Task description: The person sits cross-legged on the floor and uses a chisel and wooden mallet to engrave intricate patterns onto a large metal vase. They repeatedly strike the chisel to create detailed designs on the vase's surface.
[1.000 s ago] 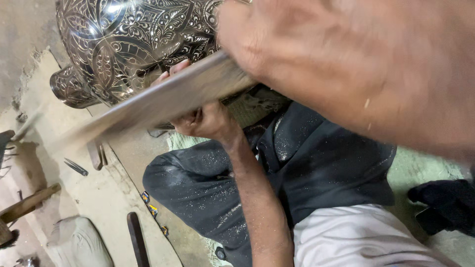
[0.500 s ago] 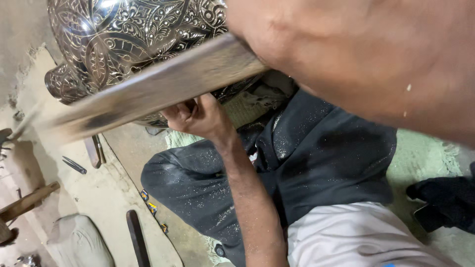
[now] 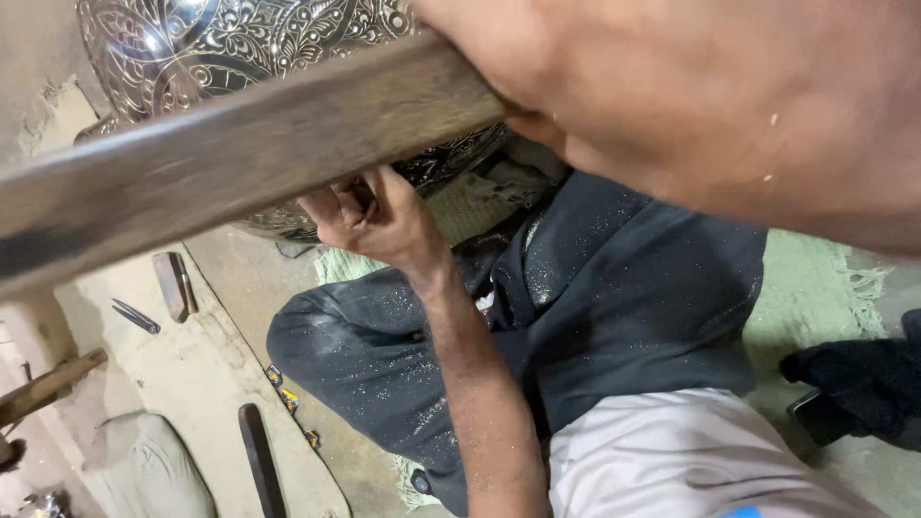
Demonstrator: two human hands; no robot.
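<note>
Your right hand (image 3: 691,105) fills the upper right of the view, close to the camera, its fingers clenched around one end of a long, flat, grey-brown wooden bar (image 3: 240,163) that runs out to the left edge; the grasp at the end appears to give reach across the work. The bar lies in front of the large, dark, rounded metal vessel with engraved silver floral patterns (image 3: 249,43), which sits at the far side above your lap. Your left hand (image 3: 369,216) is below the bar at the vessel's underside, fingers curled, probably steadying it; what they grasp cannot be told. Small yellow-and-blue packets (image 3: 288,398) lie on the floor (image 3: 192,364) beside your dark-trousered knee (image 3: 365,355).
</note>
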